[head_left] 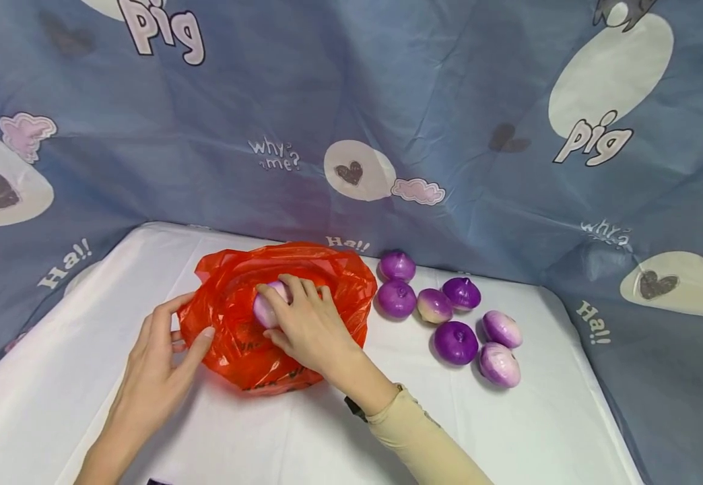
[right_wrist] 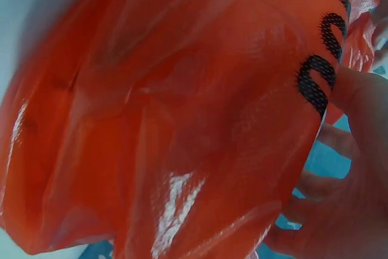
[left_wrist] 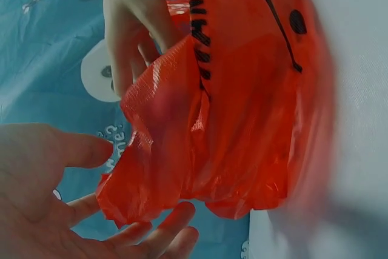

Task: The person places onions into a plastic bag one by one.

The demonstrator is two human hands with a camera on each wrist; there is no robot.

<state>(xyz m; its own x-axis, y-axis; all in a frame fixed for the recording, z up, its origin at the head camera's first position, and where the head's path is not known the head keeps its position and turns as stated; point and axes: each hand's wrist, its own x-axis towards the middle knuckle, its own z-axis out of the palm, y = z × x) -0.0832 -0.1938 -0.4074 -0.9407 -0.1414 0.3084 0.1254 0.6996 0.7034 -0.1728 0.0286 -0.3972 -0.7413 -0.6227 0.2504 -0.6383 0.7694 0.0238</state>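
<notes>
A red plastic bag [head_left: 351, 276] with black print stands with its mouth spread upward on the table. Over that mouth my right hand [head_left: 318, 330] grips a purple-and-white onion [head_left: 264, 311], fingers and thumb curled around it. At the bag's left rim is my left hand [head_left: 156, 367], thumb and fingers spread apart. In the left wrist view, the left hand's fingertips [left_wrist: 176, 216] lie at the bag's edge and its thumb stands away from the plastic. The right wrist view has the bag's side hiding the onion, with part of the right hand [right_wrist: 357, 180] showing beyond.
Several onions lie in a loose group right of the bag, among them a deep purple one [head_left: 456, 343] and a paler one [head_left: 499, 365]. A white cloth [head_left: 327, 444] covers the table. Behind hangs a blue printed curtain [head_left: 266, 101].
</notes>
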